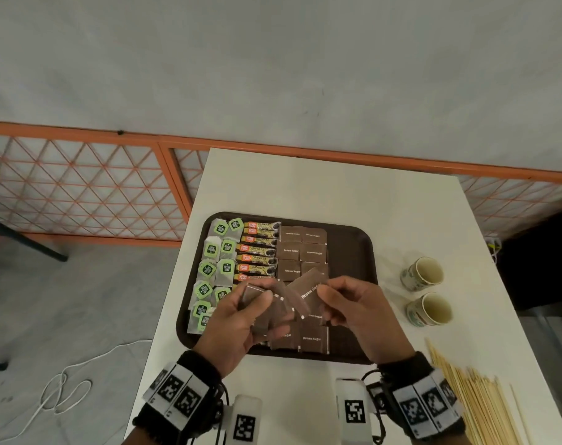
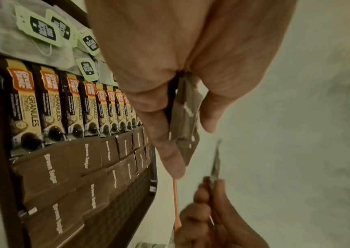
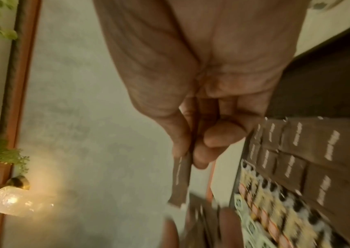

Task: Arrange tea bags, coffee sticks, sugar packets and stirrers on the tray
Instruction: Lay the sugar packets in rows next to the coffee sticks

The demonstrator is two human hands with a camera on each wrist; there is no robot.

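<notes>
The tray [image 1: 363, 252] lies mid-frame on the table [image 1: 305, 187], with tea bags [image 1: 213, 271] along its left side, coffee sticks [image 1: 260, 252] just right of them, and sugar packets [image 1: 300, 252] right of those. Two cups [image 1: 425, 290] lie right of the tray. The stirrers [image 1: 478, 406] lie at the lower right of the frame.

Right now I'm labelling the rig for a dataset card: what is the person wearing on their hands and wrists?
The left hand and right hand are bare. Each wrist carries a black band ringed with white panels printed with black square marker codes, with a white boxy camera unit bearing its own marker code beside it. Thin black cables loop between bands and units.
</notes>
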